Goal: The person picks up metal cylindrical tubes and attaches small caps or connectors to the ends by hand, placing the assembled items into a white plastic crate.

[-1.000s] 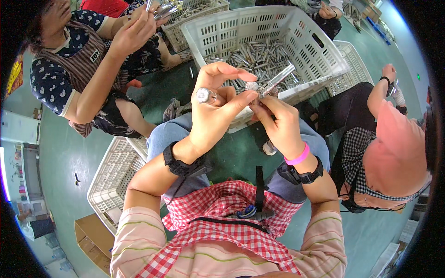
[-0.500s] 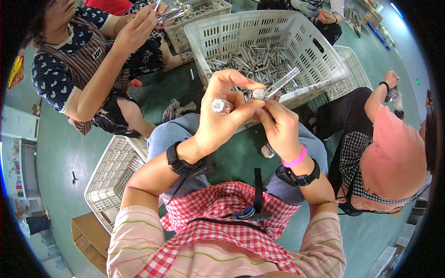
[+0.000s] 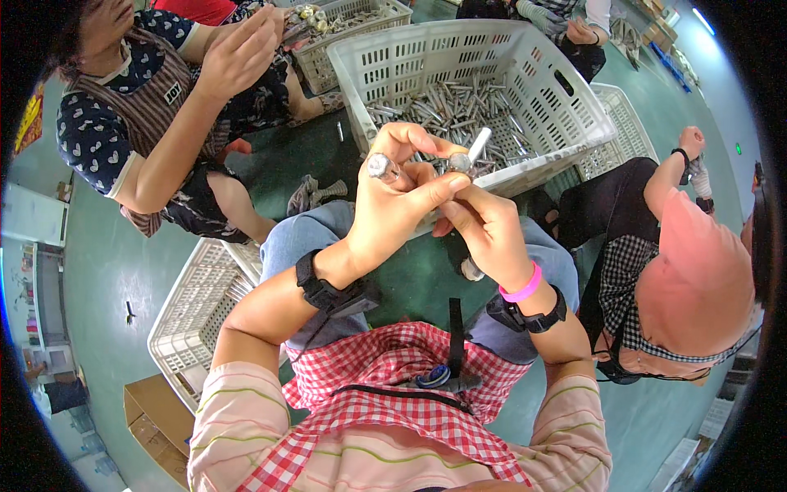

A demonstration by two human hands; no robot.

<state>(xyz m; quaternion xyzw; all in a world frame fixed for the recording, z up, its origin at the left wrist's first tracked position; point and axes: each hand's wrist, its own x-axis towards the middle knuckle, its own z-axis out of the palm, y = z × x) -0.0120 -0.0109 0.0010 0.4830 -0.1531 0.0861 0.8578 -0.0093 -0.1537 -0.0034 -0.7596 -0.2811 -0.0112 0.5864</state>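
Note:
My left hand [image 3: 393, 197] is closed, pinching a silvery bolt-like metal piece between thumb and forefinger. The round end [image 3: 460, 162] of this piece faces me, and its bright shaft [image 3: 479, 145] points up and to the right. A second bolt-like metal piece [image 3: 380, 166] is held in the curled fingers of the same hand, its blunt end showing. Close against the left thumb, my right hand [image 3: 488, 234] has thumb and fingers pressed together just below the first piece. Its fingertips are partly hidden, so what they grip cannot be made out.
Ahead of my hands stands a large white slotted crate [image 3: 541, 90] with many loose metal pieces [image 3: 447, 107]. Another white crate [image 3: 184, 328] is at my left, beside a cardboard box [image 3: 156, 426]. Co-workers sit at left [image 3: 156, 123] and right [image 3: 689, 279]; a further crate [image 3: 316, 66] stands at the far left.
The shaft of the pinched piece has swung to a steeper angle. My right fingers have slipped slightly down and left. The left co-worker's raised hands have changed pose.

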